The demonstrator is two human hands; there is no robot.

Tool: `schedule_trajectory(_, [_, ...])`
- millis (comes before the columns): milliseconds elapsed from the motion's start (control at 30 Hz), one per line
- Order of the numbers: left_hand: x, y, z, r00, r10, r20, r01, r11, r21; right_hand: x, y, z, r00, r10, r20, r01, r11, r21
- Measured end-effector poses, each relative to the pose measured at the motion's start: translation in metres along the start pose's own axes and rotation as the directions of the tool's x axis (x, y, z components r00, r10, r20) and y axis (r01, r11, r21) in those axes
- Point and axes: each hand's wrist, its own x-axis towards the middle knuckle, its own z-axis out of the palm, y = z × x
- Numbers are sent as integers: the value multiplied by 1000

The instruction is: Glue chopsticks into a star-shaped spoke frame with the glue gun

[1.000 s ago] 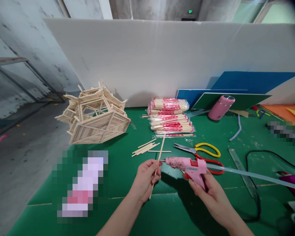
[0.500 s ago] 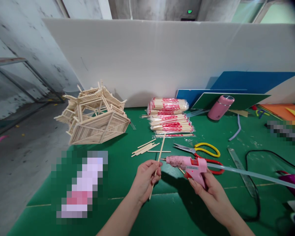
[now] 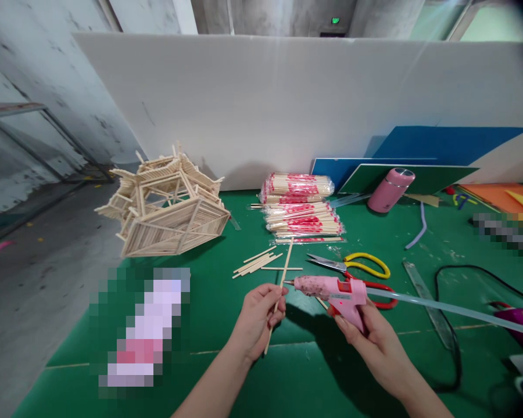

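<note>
A thin wooden stick [image 3: 287, 259] is pinched in my left hand [image 3: 261, 316], slanting up and away over the table. My right hand [image 3: 370, 342] is wrapped round a pink hot glue gun [image 3: 320, 286], with a long clear glue stick [image 3: 436, 304] jutting from its back. The gun's nozzle points left and meets, or nearly meets, the stick just above my left fingertips. Beyond my left hand lie several short cut sticks [image 3: 257, 264]. Scissors [image 3: 366, 265] with yellow and red handles lie behind the glue gun, which partly hides them.
A model built of wooden sticks [image 3: 169, 215] stands at the left. Wrapped stick bundles [image 3: 303, 215] lie at the back, beside a pink bottle [image 3: 391, 190]. At the right are a clear ruler [image 3: 429, 305] and a black cord [image 3: 455, 348]. A white board [image 3: 226, 104] stands behind.
</note>
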Motion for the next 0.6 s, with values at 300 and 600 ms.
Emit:
schedule_trajectory(300, [1, -1, -2, 1000, 0, 27, 1, 1000, -31, -2, -1, 0, 999, 1, 48, -2, 1000, 12])
schedule_trajectory(600, [0, -2, -2, 999, -3, 36, 3, 1000, -17, 1, -2, -1, 1000, -22, -10, 22, 1000, -21])
